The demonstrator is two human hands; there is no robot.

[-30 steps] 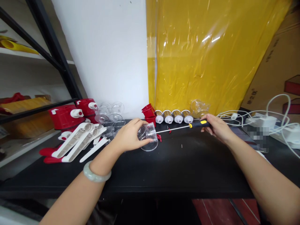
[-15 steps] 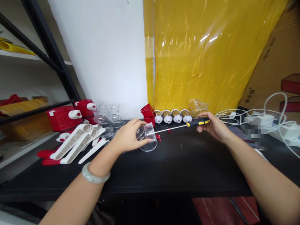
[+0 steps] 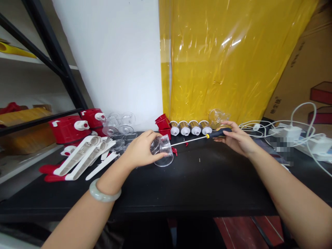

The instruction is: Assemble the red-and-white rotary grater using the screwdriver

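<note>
My left hand (image 3: 145, 150) is closed round a clear plastic part (image 3: 165, 145) with a round, flared base, tipped on its side above the black table. In my right hand (image 3: 234, 140) is a screwdriver (image 3: 218, 133) with a black and yellow handle, held by the fingers. Its long shaft points left, and the tip reaches the clear part; the exact contact is hidden. Small red pieces (image 3: 174, 151) lie just right of the clear part. Behind the shaft stand several drum graters (image 3: 184, 128) with white ends, beside red square parts (image 3: 163, 124).
White crank handles with red grips (image 3: 75, 160) lie at the left, before red housings (image 3: 64, 129). More clear parts (image 3: 120, 122) stand by the white wall, another (image 3: 219, 117) by the yellow sheet. White cables and chargers (image 3: 290, 131) lie right. A tiny screw-like piece (image 3: 199, 160) rests on the table (image 3: 207, 186).
The screwdriver handle has turned in my right hand, and the fingers have shifted on it. My left hand and the clear part stay nearly in place.
</note>
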